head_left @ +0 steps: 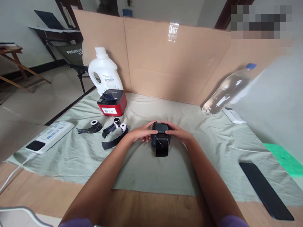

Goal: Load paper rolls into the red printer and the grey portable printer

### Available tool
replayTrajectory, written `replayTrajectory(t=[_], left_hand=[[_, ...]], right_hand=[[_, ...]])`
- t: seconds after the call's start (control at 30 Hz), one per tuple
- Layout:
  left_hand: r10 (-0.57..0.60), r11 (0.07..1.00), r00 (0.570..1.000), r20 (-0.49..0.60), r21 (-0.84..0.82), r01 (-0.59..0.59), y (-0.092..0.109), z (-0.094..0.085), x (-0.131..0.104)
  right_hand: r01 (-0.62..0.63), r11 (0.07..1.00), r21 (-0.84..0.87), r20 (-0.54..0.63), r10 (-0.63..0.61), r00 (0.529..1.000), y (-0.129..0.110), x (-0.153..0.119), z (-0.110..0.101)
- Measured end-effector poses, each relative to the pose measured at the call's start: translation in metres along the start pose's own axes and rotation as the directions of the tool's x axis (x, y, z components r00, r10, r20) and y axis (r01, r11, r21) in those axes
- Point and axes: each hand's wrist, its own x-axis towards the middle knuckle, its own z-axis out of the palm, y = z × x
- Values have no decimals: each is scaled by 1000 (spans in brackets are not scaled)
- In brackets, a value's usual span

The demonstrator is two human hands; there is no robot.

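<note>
A small black portable label printer (161, 126) lies on the green-grey cloth in front of me. From its near side a black paper strip (162, 150) hangs down onto the cloth. My left hand (142, 132) holds the printer's left side, thumb on its top face and fingers partly curled beneath. On the other side my right hand (179, 132) grips it, with its thumb also on top. To the left lie small rolls of black paper: one roll (94, 126) with a frayed end, and another roll (121, 129) with its strip unrolled, close to a third.
A red and black printer (113, 104) stands before a white jug (105, 72). A power strip (50, 137) lies left, a phone (266, 190) right. A clear bottle (227, 91) leans on the cardboard screen (161, 63). Something green (284, 159) sits at the right edge.
</note>
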Motion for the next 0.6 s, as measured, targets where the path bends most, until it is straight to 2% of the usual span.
replayTrajectory(t=[0.17,0.33,0.47,0.6], left_hand=[[-32,999,999,22,23,31,-1,-2,2],[5,1000,1000,6,0,-5,-6,-2,6],[11,1000,999,36,-23,-10,-9,-2,5],[24,999,1000,1,-27,-24,-12,-3,5]], right_hand=[[-27,999,40,-34,28,999,6,4,-1],[17,999,46,-78,-13,997,7,4,5],[4,998,58,-115,2,993,6,3,6],[43,994,97,-203,-23,979,10,5,7]])
